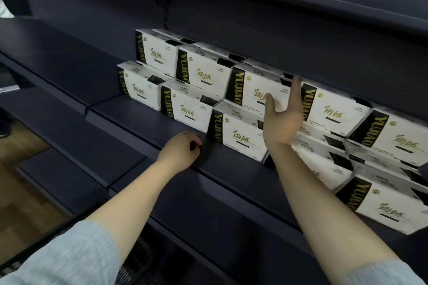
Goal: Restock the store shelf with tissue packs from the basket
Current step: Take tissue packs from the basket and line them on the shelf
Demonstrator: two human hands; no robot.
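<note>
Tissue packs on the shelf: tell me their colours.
Tissue packs: white with a black end band and gold lettering, in the head view.

Single head cam, wide-angle. Looks fwd and down, angled right along the dark shelf [143, 118]; close in, both forearms enter from bottom edge. No 2nd view.

tissue packs [254, 97] (two tiers), right hand [281, 120] touching

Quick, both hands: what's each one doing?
Left hand: curled, holding nothing, resting on the shelf.
Right hand: open, fingers straight against a tissue pack.
</note>
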